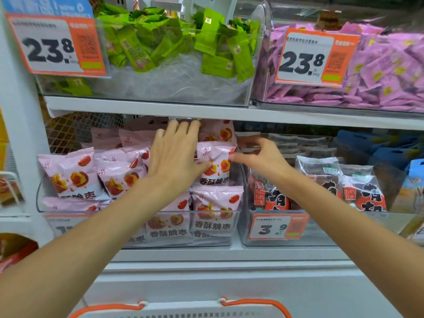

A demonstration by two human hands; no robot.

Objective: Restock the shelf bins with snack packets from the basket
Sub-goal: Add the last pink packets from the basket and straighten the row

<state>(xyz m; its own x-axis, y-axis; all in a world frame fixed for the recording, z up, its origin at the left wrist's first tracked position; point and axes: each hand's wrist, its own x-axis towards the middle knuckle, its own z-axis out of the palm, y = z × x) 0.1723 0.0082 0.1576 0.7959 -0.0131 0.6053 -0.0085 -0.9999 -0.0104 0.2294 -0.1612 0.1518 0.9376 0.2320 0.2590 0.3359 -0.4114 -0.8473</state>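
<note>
- Pink packets [213,161] fill a clear bin [215,237] on the lower shelf, stacked above its front wall.
- Left hand [174,154] lies flat on the pile with fingers straight, thumb against one packet's front.
- Right hand [259,154] touches that packet's right edge, fingers loosely bent; whether it pinches the packet I cannot tell.
- Just right, a second bin [321,232] holds dark red packets [358,187] behind a 3.9 tag [278,227].
- Upper shelf [206,111] carries two bins, green packets [172,40] and purple packets [378,72], each with a 23.8 tag [55,44].
- White basket [181,309] with orange handles sits at the bottom edge.
</note>
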